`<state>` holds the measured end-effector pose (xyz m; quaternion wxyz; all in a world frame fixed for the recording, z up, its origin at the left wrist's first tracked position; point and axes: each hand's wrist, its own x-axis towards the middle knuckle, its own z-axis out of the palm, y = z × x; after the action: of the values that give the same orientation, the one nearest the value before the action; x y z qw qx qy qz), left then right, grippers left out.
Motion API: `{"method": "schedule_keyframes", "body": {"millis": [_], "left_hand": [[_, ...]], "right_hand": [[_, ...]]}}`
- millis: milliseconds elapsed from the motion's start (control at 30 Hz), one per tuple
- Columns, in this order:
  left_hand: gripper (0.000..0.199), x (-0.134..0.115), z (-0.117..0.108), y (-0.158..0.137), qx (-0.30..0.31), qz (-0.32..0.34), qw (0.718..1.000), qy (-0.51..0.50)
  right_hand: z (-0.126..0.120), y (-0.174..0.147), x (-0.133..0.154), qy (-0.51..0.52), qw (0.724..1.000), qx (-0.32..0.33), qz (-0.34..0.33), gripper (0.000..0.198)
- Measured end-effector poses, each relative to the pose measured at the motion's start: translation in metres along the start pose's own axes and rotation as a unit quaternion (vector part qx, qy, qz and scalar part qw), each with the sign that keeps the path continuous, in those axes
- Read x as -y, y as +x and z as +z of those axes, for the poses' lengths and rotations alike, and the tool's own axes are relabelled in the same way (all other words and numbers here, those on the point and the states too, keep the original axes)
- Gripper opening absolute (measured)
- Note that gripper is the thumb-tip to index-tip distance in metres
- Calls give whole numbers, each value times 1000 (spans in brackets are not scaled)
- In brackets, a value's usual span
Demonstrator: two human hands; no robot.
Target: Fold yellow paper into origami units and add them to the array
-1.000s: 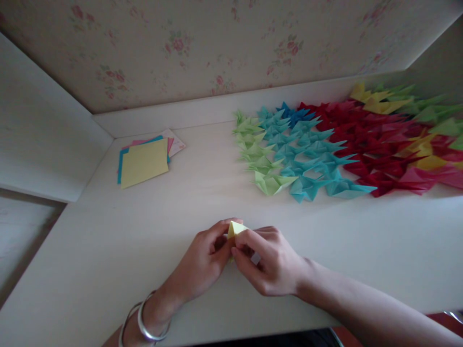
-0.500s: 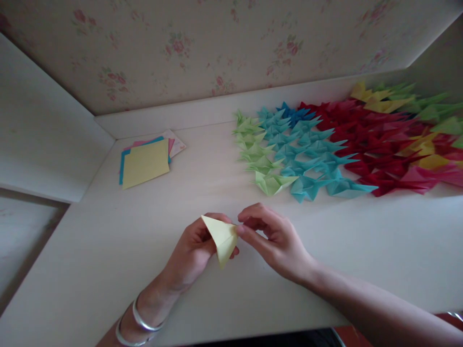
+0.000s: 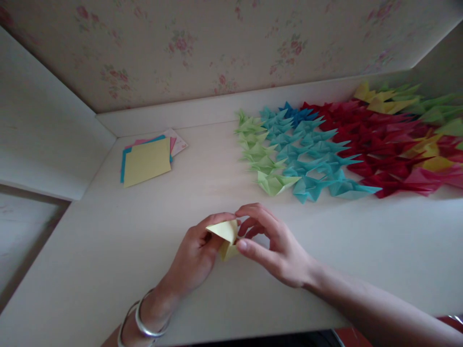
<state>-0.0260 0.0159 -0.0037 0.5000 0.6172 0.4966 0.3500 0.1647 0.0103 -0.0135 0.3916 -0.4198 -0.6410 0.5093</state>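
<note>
A pale yellow folded paper (image 3: 224,231) is held above the front part of the white table (image 3: 137,270). My left hand (image 3: 197,250) is closed on it from the left, its thumb on the near side. The paper is bent, with one pointed flap above and another part below the thumb. My right hand (image 3: 277,246) touches its right edge with the thumb, while the index finger arches over the top. The right fingers are curled, and their tips are partly hidden behind the paper.
A small stack of square paper sheets, yellow on top (image 3: 147,163), lies at the left. Several rows of folded paper cranes stand to the right: light green (image 3: 277,182), turquoise (image 3: 307,187) and red (image 3: 390,178). A flowered wall (image 3: 202,62) rises behind.
The yellow paper has turned and its middle has bent, so its upper flap now lies flatter. My right thumb has moved slightly down, and the right index finger reaches further left over it.
</note>
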Motion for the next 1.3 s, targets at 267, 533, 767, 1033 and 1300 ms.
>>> {"method": "schedule_keyframes", "body": {"millis": [267, 533, 767, 1033, 1300], "left_hand": [[61, 7, 3, -1, -10, 96, 993, 67], [36, 6, 4, -1, -37, -10, 999, -6], [40, 1, 4, 1, -21, -216, 924, -316], [37, -1, 6, -2, 74, -193, 913, -352], [33, -2, 4, -3, -22, -17, 998, -53]], "right_hand": [[8, -5, -9, -128, 987, -61, -82, 53], [7, -4, -9, -158, 981, -64, -97, 52], [1, 3, -12, -193, 951, -183, -158, 34], [2, 4, -10, -152, 963, -144, -167, 8], [2, -2, -1, -153, 966, -43, -202, 31]]}}
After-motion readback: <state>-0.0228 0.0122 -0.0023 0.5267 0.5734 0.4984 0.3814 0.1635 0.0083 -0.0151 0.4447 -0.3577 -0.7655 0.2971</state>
